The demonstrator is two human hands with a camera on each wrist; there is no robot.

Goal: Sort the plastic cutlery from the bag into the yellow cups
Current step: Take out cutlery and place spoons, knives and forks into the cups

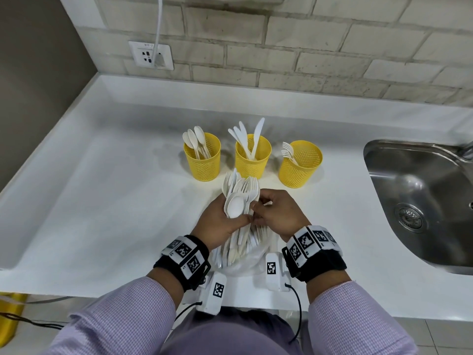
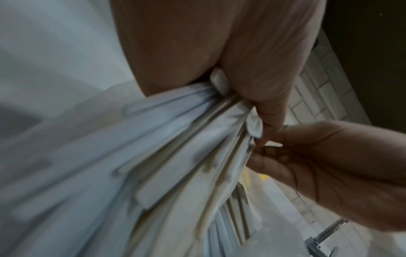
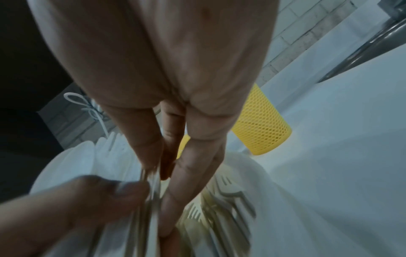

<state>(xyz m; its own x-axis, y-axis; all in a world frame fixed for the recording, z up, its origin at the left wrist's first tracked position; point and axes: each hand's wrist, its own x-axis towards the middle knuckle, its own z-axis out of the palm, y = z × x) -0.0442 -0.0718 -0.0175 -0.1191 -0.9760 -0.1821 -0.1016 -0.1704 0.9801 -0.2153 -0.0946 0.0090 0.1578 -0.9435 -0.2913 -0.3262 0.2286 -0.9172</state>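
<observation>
Three yellow mesh cups stand in a row on the white counter: the left cup (image 1: 202, 160) holds spoons, the middle cup (image 1: 252, 157) knives, the right cup (image 1: 300, 165) forks. My left hand (image 1: 225, 219) grips a thick bundle of white plastic cutlery (image 1: 239, 196), heads pointing toward the cups. Its handles run down into the clear plastic bag (image 1: 247, 262) under my wrists. My right hand (image 1: 268, 211) pinches a piece at the bundle's right edge; which kind is hidden. Up close, the bundle (image 2: 175, 156) shows as blurred handles, and fork tines (image 3: 222, 189) lie below my right fingers (image 3: 197, 156).
A steel sink (image 1: 422, 201) is set into the counter at the right. A wall socket (image 1: 151, 55) with a white cable sits on the brick wall at the back left. The counter's front edge (image 1: 102, 293) runs just below my wrists.
</observation>
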